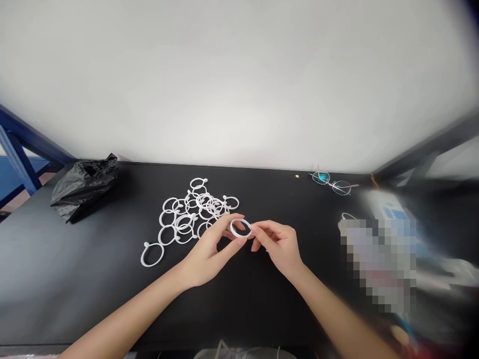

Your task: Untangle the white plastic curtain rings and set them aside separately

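Observation:
Between my two hands, above the black table (123, 294), is a white plastic ring (232, 230). My left hand (209, 252) grips its left side, with the thumb at the lower edge and fingers at the upper edge. The fingertips of my right hand (280, 243) pinch the ring's right end, hiding that part. Just beyond my left hand lies a loose pile of similar white rings (185, 223), several of them overlapping, each with a small round knob. One separate ring (142, 257) lies at the pile's near left.
A crumpled black plastic bag (86, 184) sits at the back left. Wire-framed glasses (331, 184) rest near the wall at the back right. On the right lie a blurred white and blue package (392, 207) and a pixelated object (377, 264). A white wall (232, 89) stands behind.

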`<state>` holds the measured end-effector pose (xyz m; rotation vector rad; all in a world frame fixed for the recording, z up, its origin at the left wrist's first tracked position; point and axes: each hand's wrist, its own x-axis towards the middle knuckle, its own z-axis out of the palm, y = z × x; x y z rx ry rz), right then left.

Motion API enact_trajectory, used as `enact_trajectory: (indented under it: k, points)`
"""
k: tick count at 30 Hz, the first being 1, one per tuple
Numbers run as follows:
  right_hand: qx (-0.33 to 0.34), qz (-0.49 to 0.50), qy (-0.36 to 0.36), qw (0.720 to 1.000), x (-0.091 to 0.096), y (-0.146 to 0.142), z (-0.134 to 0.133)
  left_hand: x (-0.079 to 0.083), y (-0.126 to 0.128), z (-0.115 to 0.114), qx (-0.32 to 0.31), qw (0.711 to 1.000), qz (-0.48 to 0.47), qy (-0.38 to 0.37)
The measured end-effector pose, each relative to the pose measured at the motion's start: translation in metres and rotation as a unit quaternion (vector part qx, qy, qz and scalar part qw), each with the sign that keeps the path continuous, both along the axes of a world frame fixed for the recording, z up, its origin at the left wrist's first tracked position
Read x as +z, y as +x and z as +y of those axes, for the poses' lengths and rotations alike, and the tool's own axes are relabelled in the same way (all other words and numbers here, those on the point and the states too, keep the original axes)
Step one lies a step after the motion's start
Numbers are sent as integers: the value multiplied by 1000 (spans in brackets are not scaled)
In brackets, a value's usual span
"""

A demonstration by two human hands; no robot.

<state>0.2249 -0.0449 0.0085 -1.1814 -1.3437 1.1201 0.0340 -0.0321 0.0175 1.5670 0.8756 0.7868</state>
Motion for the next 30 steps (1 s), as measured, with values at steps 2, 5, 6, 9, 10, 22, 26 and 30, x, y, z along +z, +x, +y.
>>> enact_trajectory:
  k: [2,5,6,9,10,22,26,30]
  points:
    - [-5,24,1,1000,0,0,0,-1,0,0,4,1000,-15,-5]
    - [-14,48,12,999,-1,1,-1,-2,-1,1,4,999,-36,-19]
    - [-15,50,18,998,-1,1,-1,-2,-1,1,3,999,-39,-22]
    - [-10,46,43,998,1,1,-1,-3,-1,1,1,999,-36,-22]
    - [-7,41,51,998,2,2,0,-3,-2,2,0,999,-31,-19]
    - [20,33,77,996,5,4,2,0,-5,6,-3,1000,1,25]
    - [9,30,80,996,4,4,1,-2,-7,6,-8,999,6,37]
    - [7,22,97,995,4,3,-1,-2,-8,5,-16,999,7,40]
